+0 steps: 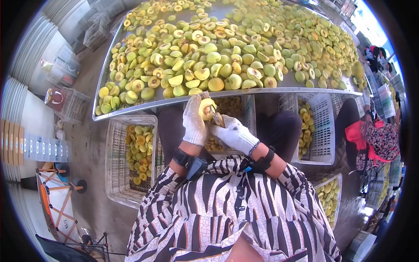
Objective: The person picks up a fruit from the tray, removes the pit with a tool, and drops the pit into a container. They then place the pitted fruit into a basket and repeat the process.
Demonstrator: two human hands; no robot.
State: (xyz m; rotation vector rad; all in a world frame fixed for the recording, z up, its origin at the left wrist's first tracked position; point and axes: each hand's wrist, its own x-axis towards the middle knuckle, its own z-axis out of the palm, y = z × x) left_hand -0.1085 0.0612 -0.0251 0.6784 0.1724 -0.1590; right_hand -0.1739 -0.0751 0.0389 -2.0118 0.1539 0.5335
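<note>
My left hand, in a white glove, is closed around a yellow fruit half with its cut side facing right. In my right hand, gloved too, is a small metal coring tool, and its tip meets the cut face of the fruit. The exact shape of the tip is hard to make out. Both hands are just in front of the near edge of a metal table, which is heaped with halved green-yellow fruit. Some halves show brown pits or hollows.
A plastic crate with fruit halves stands to my left. Another crate is on the right, and a crate sits between my legs under the table edge. A person in a patterned top sits at far right. A folding chair is at left.
</note>
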